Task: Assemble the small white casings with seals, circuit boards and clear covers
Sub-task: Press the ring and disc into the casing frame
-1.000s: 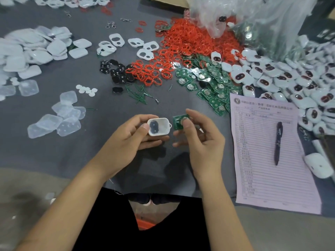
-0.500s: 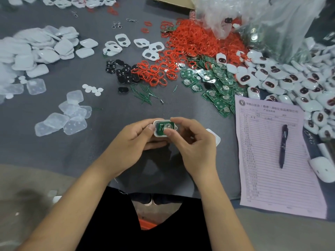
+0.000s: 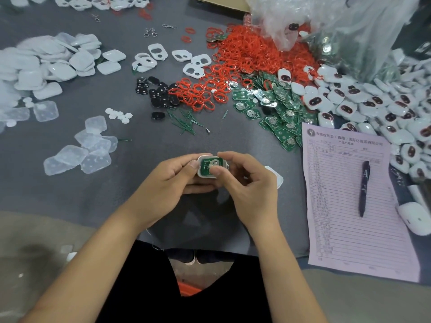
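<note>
The left hand (image 3: 172, 183) grips a small white casing (image 3: 202, 169) from its left side, thumb on the near-left edge and the other fingers curled underneath. A green circuit board (image 3: 207, 166) lies inside the casing, filling most of its opening. The right hand (image 3: 250, 190) pinches the same casing from the right: its thumb presses on the board's near-right part and its index finger curves over the far edge. Both hands hold the piece just above the grey table (image 3: 140, 201), near its front edge and in front of the person's body.

Just right of the right hand a white part (image 3: 277, 178) peeks out on the table, mostly hidden. Clear covers (image 3: 79, 157) lie in a loose group to the left, with a few small white discs (image 3: 119, 115) beyond them. Farther back sit black pads (image 3: 156, 94), a wide heap of red seals (image 3: 233, 66) and a spread of green boards (image 3: 277, 113). A large pile of finished white casings (image 3: 377, 108) fills the right side, next to a crinkled plastic bag (image 3: 326, 26). A pink form (image 3: 345, 206) lies at the right with a dark pen (image 3: 363, 187) resting on it. White shells (image 3: 42, 66) are heaped at the far left.
</note>
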The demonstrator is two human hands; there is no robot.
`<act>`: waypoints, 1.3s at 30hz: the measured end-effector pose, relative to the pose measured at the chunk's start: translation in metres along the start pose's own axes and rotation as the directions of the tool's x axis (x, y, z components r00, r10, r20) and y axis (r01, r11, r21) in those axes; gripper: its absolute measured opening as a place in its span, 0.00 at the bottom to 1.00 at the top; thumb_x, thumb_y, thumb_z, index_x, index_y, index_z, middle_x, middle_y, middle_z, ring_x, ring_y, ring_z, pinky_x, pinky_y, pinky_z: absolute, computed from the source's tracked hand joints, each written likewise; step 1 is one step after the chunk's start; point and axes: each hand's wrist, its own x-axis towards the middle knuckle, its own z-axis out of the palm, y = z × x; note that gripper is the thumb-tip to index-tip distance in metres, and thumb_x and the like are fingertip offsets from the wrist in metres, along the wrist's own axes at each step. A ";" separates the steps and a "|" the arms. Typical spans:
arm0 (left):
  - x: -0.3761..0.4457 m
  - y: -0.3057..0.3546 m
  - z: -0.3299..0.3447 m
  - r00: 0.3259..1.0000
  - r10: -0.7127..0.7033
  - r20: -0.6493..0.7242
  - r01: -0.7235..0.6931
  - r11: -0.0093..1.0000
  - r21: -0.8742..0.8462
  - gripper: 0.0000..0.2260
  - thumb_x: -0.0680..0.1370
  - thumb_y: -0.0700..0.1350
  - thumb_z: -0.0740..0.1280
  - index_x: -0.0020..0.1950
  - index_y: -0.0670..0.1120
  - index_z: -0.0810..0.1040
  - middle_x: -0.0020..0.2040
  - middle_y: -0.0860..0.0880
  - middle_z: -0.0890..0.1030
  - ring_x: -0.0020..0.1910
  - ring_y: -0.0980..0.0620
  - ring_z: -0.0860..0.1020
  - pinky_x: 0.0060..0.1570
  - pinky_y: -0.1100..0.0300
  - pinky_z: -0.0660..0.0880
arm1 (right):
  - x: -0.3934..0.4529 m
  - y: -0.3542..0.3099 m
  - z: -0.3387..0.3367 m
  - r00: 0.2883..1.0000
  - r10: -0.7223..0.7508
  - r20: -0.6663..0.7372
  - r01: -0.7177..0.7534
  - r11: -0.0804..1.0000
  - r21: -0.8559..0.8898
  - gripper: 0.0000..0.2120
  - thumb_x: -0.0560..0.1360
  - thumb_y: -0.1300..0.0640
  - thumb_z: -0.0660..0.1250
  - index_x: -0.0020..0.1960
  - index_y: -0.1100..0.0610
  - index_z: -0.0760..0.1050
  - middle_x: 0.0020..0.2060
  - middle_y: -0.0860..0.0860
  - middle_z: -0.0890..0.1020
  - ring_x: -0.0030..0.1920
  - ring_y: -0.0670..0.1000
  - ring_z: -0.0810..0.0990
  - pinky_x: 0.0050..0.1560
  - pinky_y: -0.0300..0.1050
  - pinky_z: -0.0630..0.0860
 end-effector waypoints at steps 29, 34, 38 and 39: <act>0.000 0.000 0.001 0.996 -0.022 -0.086 0.016 0.998 -0.068 0.18 0.84 0.43 0.56 0.63 0.49 0.84 0.63 0.44 0.84 0.64 0.45 0.83 0.58 0.56 0.81 | -0.003 0.004 0.004 1.000 0.013 -0.014 -0.014 0.995 -0.102 0.13 0.79 0.51 0.70 0.63 0.46 0.77 0.38 0.44 0.77 0.33 0.48 0.73 0.36 0.36 0.69; -0.001 0.001 0.002 0.997 0.000 -0.077 -0.002 1.000 -0.025 0.17 0.84 0.42 0.56 0.62 0.51 0.84 0.61 0.44 0.85 0.62 0.45 0.83 0.58 0.56 0.81 | -0.001 0.004 0.003 0.995 0.096 0.010 -0.094 0.988 -0.119 0.06 0.79 0.50 0.68 0.54 0.47 0.83 0.41 0.45 0.84 0.35 0.50 0.77 0.37 0.41 0.73; -0.003 0.000 0.003 0.998 0.020 -0.066 -0.019 1.000 0.019 0.17 0.84 0.42 0.57 0.64 0.51 0.84 0.63 0.45 0.84 0.64 0.46 0.82 0.59 0.56 0.81 | 0.000 0.002 0.001 0.994 0.104 0.021 -0.102 0.991 -0.089 0.05 0.79 0.53 0.70 0.52 0.50 0.84 0.40 0.48 0.84 0.35 0.54 0.78 0.36 0.48 0.76; -0.003 -0.001 0.002 0.998 0.021 -0.064 -0.019 0.999 0.026 0.17 0.85 0.41 0.56 0.65 0.50 0.83 0.63 0.45 0.84 0.64 0.46 0.82 0.59 0.56 0.81 | 0.000 0.002 0.001 0.994 0.106 0.028 -0.103 0.991 -0.082 0.05 0.79 0.54 0.70 0.52 0.50 0.84 0.40 0.49 0.84 0.36 0.55 0.78 0.37 0.51 0.76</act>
